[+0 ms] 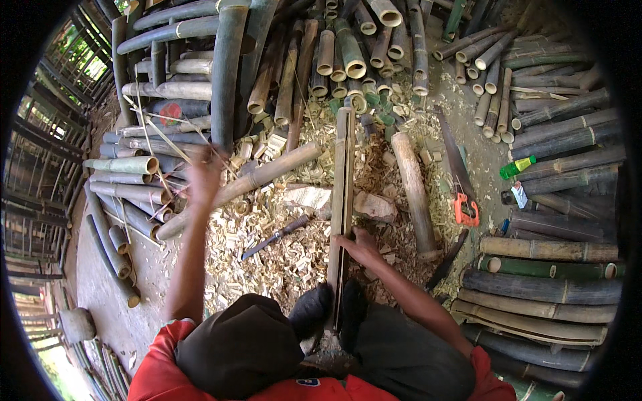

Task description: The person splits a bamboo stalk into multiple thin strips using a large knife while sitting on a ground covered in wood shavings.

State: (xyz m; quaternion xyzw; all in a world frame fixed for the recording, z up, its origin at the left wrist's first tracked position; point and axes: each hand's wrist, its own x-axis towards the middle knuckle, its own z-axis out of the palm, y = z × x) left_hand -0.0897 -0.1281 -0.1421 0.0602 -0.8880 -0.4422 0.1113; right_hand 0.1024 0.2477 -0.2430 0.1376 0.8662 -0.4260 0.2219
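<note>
A long split bamboo pole [342,180] runs lengthwise in front of me, its near end between my feet and its middle across a pale wooden block [376,206]. My right hand [362,248] is closed around its lower part. Off to the left, my left hand [204,172] is raised and smeared by motion, so its fingers and anything in them do not show clearly. Behind it are thin bamboo strips [152,120] and a slanting bamboo pole [267,175]. A knife [277,236] with a dark handle lies on the shavings between the left arm and the split pole.
Pale shavings [251,267] cover the floor. On the right lie a thick bamboo length [413,190], a handsaw with an orange handle [466,210], a dark curved piece [448,260] and a green bottle [517,167]. Stacked bamboo poles [548,250] line the right, far and left sides.
</note>
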